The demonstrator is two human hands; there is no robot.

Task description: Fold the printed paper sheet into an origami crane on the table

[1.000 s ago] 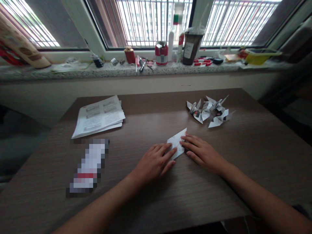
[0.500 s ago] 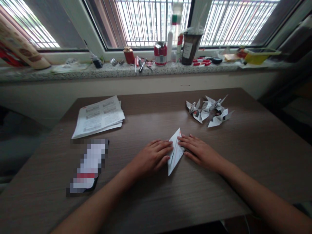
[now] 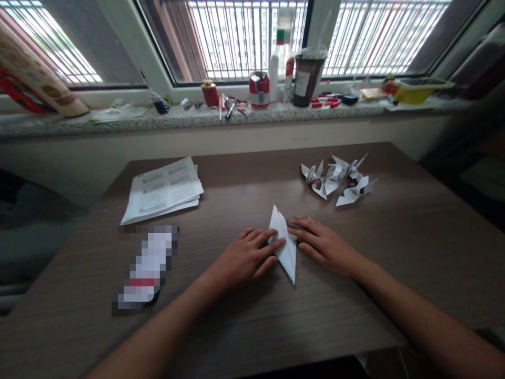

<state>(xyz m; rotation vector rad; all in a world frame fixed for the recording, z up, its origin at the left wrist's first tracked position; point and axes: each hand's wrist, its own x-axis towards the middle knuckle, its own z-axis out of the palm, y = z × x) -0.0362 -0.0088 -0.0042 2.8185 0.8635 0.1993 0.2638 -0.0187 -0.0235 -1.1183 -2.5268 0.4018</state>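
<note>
Paper cranes sit near your tabletop's far right corner, printed sheets far left; inside the near edge, your spread hands touch folded paper.

A red can and a dark cup are set on the windowsill, well apart from a yellow tub.

Bright windows, speckled sill, pale wall, brown table

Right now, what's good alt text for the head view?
A left hand rests on a folded paper diamond on a wood-grain table, the right hand at its right edge. Beyond lie origami cranes, right, and stacked printed sheets, left.
</note>
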